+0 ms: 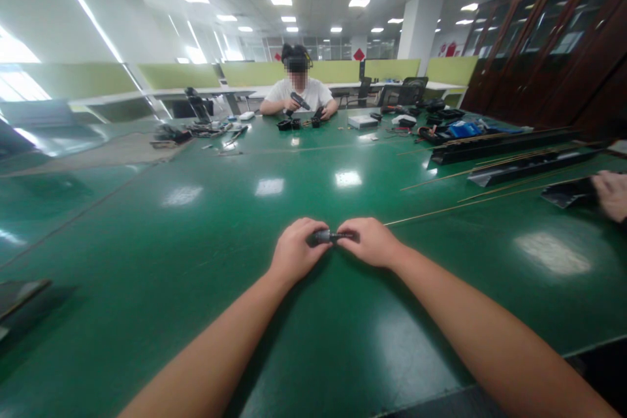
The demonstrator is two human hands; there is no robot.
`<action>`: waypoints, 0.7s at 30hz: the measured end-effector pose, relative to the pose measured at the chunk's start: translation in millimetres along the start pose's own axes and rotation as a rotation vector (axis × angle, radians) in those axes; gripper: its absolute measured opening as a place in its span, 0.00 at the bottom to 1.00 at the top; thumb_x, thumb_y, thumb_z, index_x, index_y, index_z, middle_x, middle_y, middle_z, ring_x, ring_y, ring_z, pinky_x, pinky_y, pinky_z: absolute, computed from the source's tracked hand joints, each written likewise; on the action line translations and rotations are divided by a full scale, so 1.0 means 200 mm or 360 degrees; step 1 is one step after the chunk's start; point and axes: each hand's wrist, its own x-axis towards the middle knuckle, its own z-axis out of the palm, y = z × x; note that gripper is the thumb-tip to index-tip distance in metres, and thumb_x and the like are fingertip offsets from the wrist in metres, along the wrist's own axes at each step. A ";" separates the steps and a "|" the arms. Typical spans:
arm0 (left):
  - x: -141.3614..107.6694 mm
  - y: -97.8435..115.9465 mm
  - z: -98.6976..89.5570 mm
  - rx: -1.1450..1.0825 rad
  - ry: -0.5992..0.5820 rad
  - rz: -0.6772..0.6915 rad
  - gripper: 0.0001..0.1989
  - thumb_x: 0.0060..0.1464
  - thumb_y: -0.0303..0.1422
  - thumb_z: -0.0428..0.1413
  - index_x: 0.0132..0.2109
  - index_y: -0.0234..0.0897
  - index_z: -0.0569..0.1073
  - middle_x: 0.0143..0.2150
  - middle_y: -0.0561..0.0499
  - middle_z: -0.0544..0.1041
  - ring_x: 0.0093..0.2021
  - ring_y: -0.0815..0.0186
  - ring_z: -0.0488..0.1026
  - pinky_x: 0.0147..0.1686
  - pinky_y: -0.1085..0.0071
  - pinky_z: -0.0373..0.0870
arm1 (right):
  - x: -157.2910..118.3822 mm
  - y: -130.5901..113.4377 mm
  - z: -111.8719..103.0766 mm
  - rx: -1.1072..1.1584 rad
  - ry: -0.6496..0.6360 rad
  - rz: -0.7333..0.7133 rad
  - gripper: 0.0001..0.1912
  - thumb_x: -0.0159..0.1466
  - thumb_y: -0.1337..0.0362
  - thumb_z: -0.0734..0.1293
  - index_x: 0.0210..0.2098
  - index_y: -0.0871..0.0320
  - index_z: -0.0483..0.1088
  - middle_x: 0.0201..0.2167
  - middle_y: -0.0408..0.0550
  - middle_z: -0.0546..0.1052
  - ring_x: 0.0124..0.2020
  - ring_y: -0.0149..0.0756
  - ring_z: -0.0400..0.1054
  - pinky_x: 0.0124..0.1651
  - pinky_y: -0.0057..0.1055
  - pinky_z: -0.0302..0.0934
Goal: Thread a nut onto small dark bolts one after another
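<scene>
At the middle of the green table, my left hand [300, 249] is closed around a short dark cylinder with a grey band [322, 236]. My right hand [371, 241] pinches a slim black piece with faint light markings [345, 235]. The two pieces meet end to end between my fingertips, in one line. Whether they are joined or only touching, I cannot tell. Their outer ends are hidden in my fingers, and their exact kind does not show.
Black metal channels [533, 166] and thin brass-coloured rods [441, 210] lie at right, near another person's hand [612, 196]. Across the green table [220, 209], a co-worker [300, 91] holds a power drill [300, 102]. Tools and a white box [363, 121] lie along the far side.
</scene>
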 end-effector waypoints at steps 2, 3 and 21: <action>0.00 0.00 0.00 0.0004 -0.0001 0.0004 0.10 0.52 0.33 0.63 0.43 0.41 0.76 0.41 0.49 0.77 0.43 0.60 0.73 0.45 0.64 0.70 | 0.00 0.00 0.00 -0.0005 -0.0003 0.0012 0.08 0.63 0.63 0.68 0.42 0.55 0.76 0.37 0.47 0.80 0.38 0.35 0.72 0.42 0.29 0.62; 0.00 0.00 0.00 0.0007 -0.0004 0.0004 0.10 0.52 0.33 0.62 0.43 0.41 0.76 0.41 0.49 0.77 0.43 0.60 0.73 0.45 0.64 0.70 | 0.00 0.00 0.00 -0.0007 -0.0003 0.0015 0.08 0.63 0.63 0.68 0.42 0.55 0.76 0.37 0.47 0.80 0.38 0.35 0.72 0.42 0.29 0.62; 0.00 0.00 -0.01 -0.0017 0.0013 -0.0042 0.11 0.50 0.30 0.63 0.43 0.41 0.75 0.41 0.50 0.77 0.42 0.61 0.73 0.44 0.64 0.70 | 0.00 0.00 -0.01 -0.0071 0.0014 0.0059 0.07 0.64 0.63 0.67 0.41 0.55 0.76 0.36 0.47 0.80 0.38 0.36 0.72 0.42 0.30 0.61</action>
